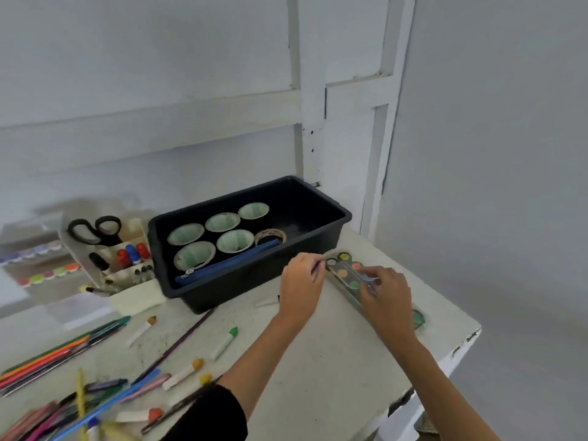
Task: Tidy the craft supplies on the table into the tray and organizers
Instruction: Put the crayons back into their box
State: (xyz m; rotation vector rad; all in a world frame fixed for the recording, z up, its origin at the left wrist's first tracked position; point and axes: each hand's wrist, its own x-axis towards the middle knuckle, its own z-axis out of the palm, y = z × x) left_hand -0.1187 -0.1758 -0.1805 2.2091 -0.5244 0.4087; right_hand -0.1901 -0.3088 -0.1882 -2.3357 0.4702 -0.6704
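A long watercolour palette (347,271) with round colour pans lies on the white table (318,345), right of the black tray (324,202). My right hand (386,294) rests on the palette, fingers curled over its middle. My left hand (300,281) pinches a thin paintbrush (329,254) whose tip reaches the palette's far end. The tray holds several paper cups (222,221), a tape roll (270,236) and a blue zip pouch (229,262).
A white organizer (127,272) left of the tray holds black scissors (95,230), markers and glue tubes. Coloured pencils (57,351), pens and small paint tubes (226,342) lie scattered at the front left. The table's chipped corner (471,335) is at the right.
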